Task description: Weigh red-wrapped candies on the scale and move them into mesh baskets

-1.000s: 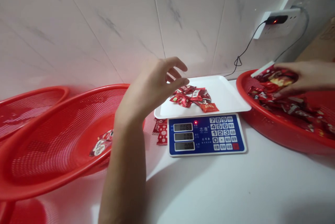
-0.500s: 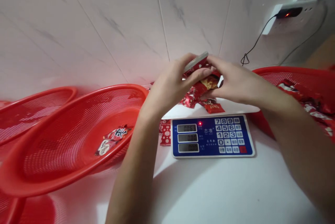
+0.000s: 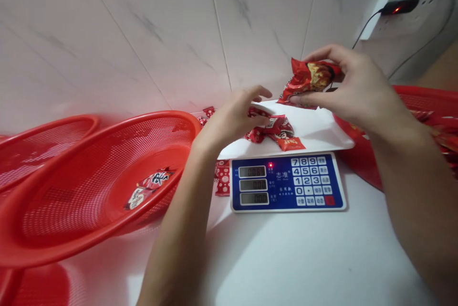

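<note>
My right hand (image 3: pixel 350 91) is raised above the far right of the white tray (image 3: pixel 322 127) and is shut on a crumpled bunch of red wrapped sweets (image 3: pixel 309 78), pinched between thumb and fingers. My left hand (image 3: pixel 231 117) hovers at the tray's left edge with its fingers apart, holding nothing. Just beyond its fingertips lies a small heap of red wrapped sweets (image 3: pixel 274 129) on the tray. The tray sits on a blue-faced digital scale (image 3: pixel 286 182), whose keypad and lit displays both show.
Two red mesh baskets (image 3: pixel 89 186) lie tilted at left, the nearer one holding a few wrapped sweets (image 3: pixel 148 187). Another red basket (image 3: pixel 361 151) with sweets sits behind my right arm. Red packets (image 3: pixel 222 178) lie beside the scale. A tiled wall with a socket (image 3: pixel 402 15) stands behind.
My hands have come apart. The bunch of sweets held between them half a second ago now stays in my right hand alone, lifted higher and further right, while my left hand has dropped back toward the tray's edge.
</note>
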`<state>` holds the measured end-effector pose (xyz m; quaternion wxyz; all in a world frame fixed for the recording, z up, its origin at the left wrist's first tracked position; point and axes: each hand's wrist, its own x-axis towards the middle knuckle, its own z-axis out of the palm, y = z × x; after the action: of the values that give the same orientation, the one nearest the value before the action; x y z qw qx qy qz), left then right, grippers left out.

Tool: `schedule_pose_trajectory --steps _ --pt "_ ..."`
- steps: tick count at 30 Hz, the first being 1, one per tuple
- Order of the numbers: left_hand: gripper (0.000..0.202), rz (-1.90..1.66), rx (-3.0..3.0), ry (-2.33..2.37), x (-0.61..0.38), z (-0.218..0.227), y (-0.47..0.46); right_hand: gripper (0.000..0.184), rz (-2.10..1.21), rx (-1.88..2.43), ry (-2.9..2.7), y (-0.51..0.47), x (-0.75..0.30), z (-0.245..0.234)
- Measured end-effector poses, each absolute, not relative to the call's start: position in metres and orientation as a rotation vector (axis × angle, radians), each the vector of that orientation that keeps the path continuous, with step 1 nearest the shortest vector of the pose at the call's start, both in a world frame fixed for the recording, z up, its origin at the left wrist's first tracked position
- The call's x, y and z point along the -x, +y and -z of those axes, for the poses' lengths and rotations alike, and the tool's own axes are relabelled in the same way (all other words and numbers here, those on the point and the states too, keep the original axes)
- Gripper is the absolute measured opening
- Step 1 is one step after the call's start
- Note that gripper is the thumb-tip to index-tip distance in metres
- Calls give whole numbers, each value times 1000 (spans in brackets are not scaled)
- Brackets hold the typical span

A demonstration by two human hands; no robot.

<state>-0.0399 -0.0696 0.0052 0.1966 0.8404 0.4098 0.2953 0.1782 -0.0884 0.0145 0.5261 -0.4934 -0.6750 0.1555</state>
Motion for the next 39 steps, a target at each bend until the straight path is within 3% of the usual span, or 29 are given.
schedule_pose_trajectory --steps 13,28,33,36,39 --pt "15 -1189 -2276 1219 45 -39 -101 51 -318 1167 -1651 -92 -176 -14" --pt "13 -1229 -2290 1212 45 -40 -104 40 -142 1290 -1933 -81 -166 1" --pt "11 -1234 -2299 1190 46 -39 -104 58 -426 1351 -2401 -85 -167 2" --pt "12 -1274 -2305 1173 47 -40 -104 71 -328 1372 -2305 -91 -178 -5" --pt "13 -1304 -2292 1177 48 -40 -104 69 -150 1340 -2163 -98 -188 -13"
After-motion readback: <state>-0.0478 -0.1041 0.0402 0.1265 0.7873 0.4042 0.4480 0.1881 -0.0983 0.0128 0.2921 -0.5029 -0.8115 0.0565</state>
